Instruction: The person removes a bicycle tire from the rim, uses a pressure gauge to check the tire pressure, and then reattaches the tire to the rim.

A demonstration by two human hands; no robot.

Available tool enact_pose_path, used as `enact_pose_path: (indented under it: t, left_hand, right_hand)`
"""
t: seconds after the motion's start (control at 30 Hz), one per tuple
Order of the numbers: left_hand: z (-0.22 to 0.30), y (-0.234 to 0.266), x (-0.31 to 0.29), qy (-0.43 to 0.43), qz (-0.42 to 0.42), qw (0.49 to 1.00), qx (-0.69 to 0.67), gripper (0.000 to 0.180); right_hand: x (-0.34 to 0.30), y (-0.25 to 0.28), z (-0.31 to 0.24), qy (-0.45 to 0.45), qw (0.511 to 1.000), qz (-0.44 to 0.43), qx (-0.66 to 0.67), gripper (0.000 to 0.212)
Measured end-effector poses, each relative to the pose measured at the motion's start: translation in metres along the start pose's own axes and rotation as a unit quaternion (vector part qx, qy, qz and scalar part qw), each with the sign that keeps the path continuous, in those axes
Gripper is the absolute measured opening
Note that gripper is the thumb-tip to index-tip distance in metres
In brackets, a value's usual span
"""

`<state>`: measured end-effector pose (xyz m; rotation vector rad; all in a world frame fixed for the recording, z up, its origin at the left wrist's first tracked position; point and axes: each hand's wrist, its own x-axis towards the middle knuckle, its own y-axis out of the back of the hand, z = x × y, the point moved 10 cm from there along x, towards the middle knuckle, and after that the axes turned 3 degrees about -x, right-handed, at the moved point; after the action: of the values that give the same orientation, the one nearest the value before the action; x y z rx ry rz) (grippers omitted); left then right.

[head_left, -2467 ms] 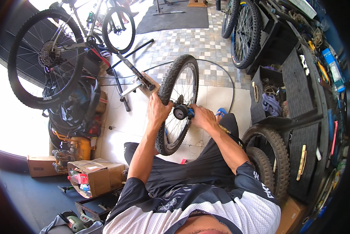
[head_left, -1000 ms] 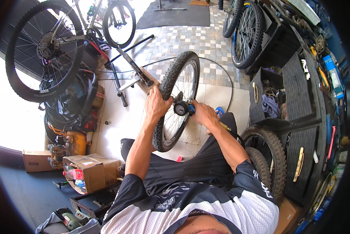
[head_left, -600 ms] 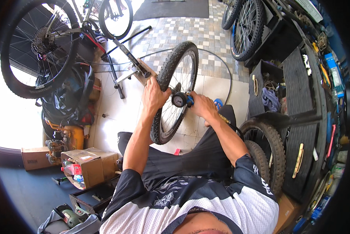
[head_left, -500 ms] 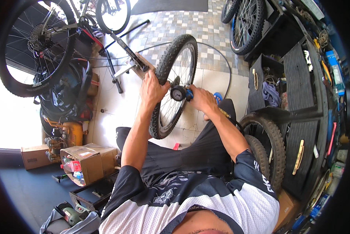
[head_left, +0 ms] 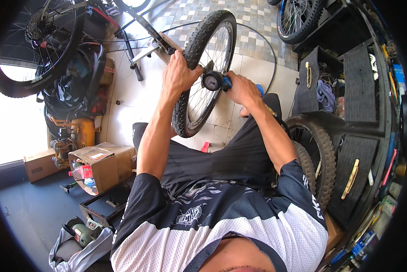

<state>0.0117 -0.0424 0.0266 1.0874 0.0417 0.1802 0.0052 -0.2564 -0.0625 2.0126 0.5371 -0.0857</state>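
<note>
A bicycle wheel (head_left: 188, 119) with a knobby black tyre stands upright between my legs, leaning slightly to the right. My left hand (head_left: 180, 75) is closed on the left side of the tyre, its thumb reaching in toward the rim and spokes. In my right hand (head_left: 242, 89) is a tyre inflator, its round black dial gauge (head_left: 211, 81) facing up in front of the spokes. The inflator's blue body shows beside my fingers. My palm hides most of the handle, and I cannot see how the inflator meets the valve.
A black air hose (head_left: 275, 54) curves across the tiled floor. At the left are a bicycle on a stand (head_left: 142, 51), an orange compressor (head_left: 82, 131) and an open cardboard box (head_left: 110, 164). Spare tyres (head_left: 326, 170) lean against the black cabinet (head_left: 354, 179) on my right.
The view has tilted, so the wheel and both hands sit higher in the picture. My left hand stays on the tyre and my right hand on the inflator.
</note>
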Motion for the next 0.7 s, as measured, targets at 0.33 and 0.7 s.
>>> enact_pose_path:
  t: [0.33,0.7]
  left_hand:
    - [0.0010,0.0009,0.0019,0.001,0.001,1.000,-0.002,0.070]
    - [-0.0004,0.0006,0.0027,0.006,0.003,1.000,-0.004,0.072]
  right_hand:
    - [0.0030,0.0009,0.0011,0.014,1.000,0.019,0.009,0.043]
    - [0.0018,0.0037,-0.0003,0.010,1.000,0.017,0.013,0.047]
